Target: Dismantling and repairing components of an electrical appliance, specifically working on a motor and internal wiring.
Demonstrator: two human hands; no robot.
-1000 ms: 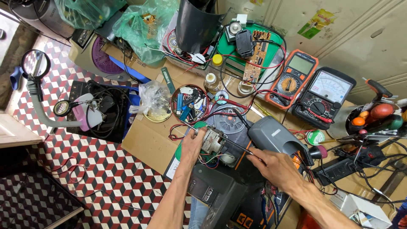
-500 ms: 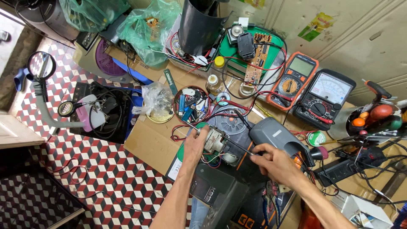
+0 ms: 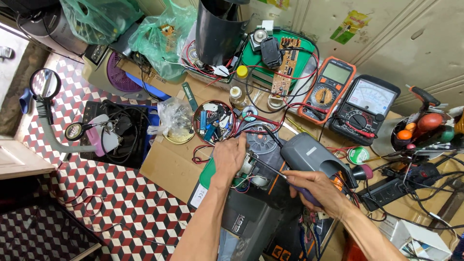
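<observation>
My right hand (image 3: 314,189) has its grip clamped on the screwdriver (image 3: 275,171), shaft running up-left toward the motor (image 3: 251,166); my left hand (image 3: 229,155) rests flat on that motor, nearer it, grip loose.
</observation>
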